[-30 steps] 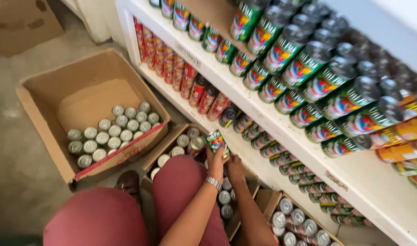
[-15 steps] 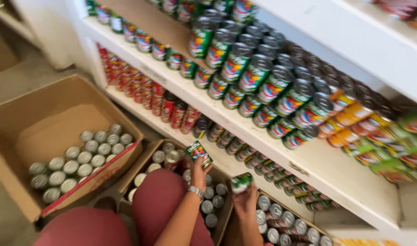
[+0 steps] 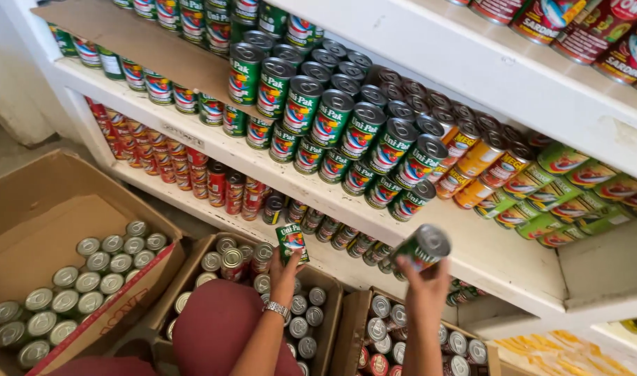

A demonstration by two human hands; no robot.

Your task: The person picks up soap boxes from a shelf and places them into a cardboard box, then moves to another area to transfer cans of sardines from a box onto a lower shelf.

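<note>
Head cam looking down at a stocked white shelf unit (image 3: 499, 257), so everything's a bit tilted. Left hand (image 3: 285, 268) is raised, arm bent up from the knee with a metal wristwatch (image 3: 275, 308) on it, fingers wrapped around the bottom of a small green-labelled tin can (image 3: 291, 240). That can stands pretty much upright, long axis vertical, paper label facing the camera, just in front of the lower shelf edge. Right hand (image 3: 426, 284) reaches up higher, fingers clamped around the body of a second green can (image 3: 422, 248); this one's tipped over, shiny ribbed lid pointing up and to the right, long axis slanted toward the middle shelf. Both are smooth metal cylinders with glossy labels. Stacked rows of matching green cans (image 3: 346, 132) fill the shelf above, red cans (image 3: 193, 170) sit further left. Open cardboard boxes (image 3: 47, 209) on the floor hold more tins, silver tops up.
</note>
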